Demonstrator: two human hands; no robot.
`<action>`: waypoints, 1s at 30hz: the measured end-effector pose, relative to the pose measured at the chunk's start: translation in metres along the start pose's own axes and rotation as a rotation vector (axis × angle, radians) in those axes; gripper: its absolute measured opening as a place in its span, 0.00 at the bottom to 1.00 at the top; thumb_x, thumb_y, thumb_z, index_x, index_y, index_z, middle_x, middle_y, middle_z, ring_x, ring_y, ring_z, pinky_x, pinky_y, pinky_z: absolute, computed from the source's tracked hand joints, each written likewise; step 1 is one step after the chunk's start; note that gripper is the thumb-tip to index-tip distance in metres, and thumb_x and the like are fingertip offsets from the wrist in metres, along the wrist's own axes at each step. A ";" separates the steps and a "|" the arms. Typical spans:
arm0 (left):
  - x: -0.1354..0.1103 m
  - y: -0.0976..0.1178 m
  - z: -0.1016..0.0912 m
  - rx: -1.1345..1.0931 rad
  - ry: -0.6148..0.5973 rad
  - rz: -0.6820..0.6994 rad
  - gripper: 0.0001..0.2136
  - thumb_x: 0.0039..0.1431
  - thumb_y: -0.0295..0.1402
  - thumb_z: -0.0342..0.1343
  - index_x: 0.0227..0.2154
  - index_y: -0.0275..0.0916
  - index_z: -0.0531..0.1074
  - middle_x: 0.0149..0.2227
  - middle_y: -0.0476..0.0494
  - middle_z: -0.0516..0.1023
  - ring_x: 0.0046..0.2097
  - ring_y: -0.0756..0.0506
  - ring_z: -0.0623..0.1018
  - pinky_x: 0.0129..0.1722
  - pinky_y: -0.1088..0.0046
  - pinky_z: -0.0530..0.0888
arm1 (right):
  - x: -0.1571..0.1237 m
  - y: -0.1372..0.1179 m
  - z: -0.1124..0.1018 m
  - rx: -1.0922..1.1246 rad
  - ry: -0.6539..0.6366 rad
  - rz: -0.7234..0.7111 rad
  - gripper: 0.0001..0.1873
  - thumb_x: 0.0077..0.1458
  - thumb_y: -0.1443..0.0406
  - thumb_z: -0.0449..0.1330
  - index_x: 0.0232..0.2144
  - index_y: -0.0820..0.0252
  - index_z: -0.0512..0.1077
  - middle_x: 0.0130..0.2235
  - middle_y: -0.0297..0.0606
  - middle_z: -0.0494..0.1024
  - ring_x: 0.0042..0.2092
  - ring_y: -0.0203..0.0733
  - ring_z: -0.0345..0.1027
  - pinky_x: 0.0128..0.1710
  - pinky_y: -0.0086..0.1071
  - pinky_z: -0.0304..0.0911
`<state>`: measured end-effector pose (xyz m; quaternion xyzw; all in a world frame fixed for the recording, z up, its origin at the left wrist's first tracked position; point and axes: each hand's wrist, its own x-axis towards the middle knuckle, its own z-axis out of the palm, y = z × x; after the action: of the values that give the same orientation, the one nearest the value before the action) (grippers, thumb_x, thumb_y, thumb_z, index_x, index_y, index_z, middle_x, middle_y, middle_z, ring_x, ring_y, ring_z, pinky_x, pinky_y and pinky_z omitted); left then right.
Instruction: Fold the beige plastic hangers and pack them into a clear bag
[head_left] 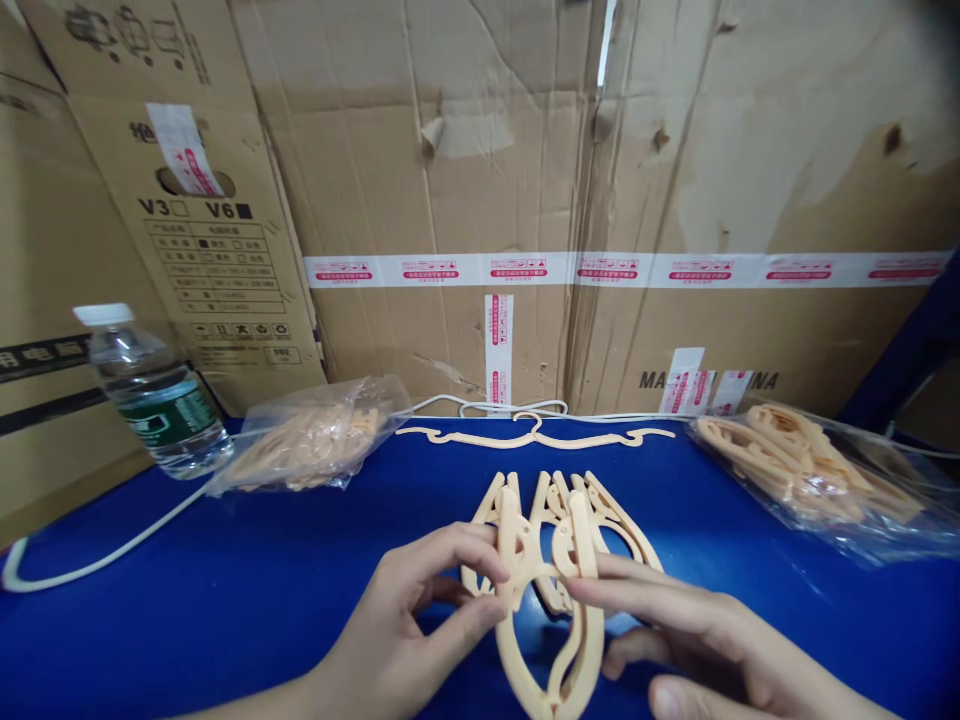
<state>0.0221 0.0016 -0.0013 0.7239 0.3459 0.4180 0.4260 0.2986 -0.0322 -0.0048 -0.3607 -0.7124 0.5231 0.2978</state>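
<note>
A cream plastic folding hanger [590,640], its arms folded up, is held above the blue table. My left hand [420,600] pinches its left arm between thumb and fingers. On the other side, my right hand [705,630] has its foremost fingers around the right arm, one fingertip in front and another partly hidden behind; the thumb hangs apart. Just beyond, more folded hangers [630,528] lie on the table, partly covered by the held one. Farther back lies an unfolded hanger [480,439], arms spread and hook toward the cardboard.
A clear bag of hanger parts [319,440] lies at the back left, another bag [817,470] at the right. A water bottle [161,400] stands tilted at left. A white cable [112,555] curves over the blue table [225,620]. Cardboard boxes [435,200] wall the back.
</note>
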 end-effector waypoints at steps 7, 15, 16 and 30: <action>-0.007 -0.003 -0.002 -0.077 -0.098 0.045 0.10 0.63 0.33 0.56 0.47 0.46 0.74 0.58 0.41 0.72 0.49 0.42 0.79 0.45 0.70 0.79 | 0.006 0.005 0.002 0.060 0.051 -0.073 0.23 0.61 0.59 0.60 0.57 0.36 0.67 0.66 0.34 0.60 0.57 0.53 0.69 0.54 0.45 0.68; -0.014 0.001 -0.006 -0.174 -0.198 -0.008 0.15 0.64 0.31 0.56 0.53 0.53 0.72 0.61 0.45 0.69 0.54 0.41 0.77 0.54 0.64 0.74 | 0.004 0.008 0.000 0.041 0.080 -0.062 0.23 0.60 0.58 0.61 0.57 0.35 0.68 0.65 0.34 0.63 0.54 0.50 0.71 0.54 0.42 0.68; -0.015 0.001 -0.005 -0.184 -0.204 -0.004 0.16 0.64 0.31 0.56 0.53 0.53 0.72 0.61 0.46 0.69 0.54 0.41 0.76 0.55 0.64 0.74 | 0.003 0.009 0.000 0.037 0.083 -0.061 0.23 0.60 0.58 0.61 0.57 0.36 0.68 0.65 0.34 0.63 0.54 0.49 0.72 0.54 0.42 0.69; -0.008 0.006 -0.004 -0.242 -0.248 -0.074 0.21 0.63 0.34 0.58 0.58 0.54 0.68 0.58 0.43 0.72 0.51 0.42 0.77 0.53 0.62 0.75 | 0.003 0.001 0.002 -0.077 0.106 -0.092 0.26 0.59 0.57 0.61 0.59 0.38 0.65 0.65 0.35 0.63 0.61 0.53 0.64 0.56 0.45 0.65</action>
<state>0.0155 -0.0065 0.0026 0.7002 0.2639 0.3482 0.5647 0.2959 -0.0307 -0.0057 -0.3658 -0.7310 0.4614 0.3448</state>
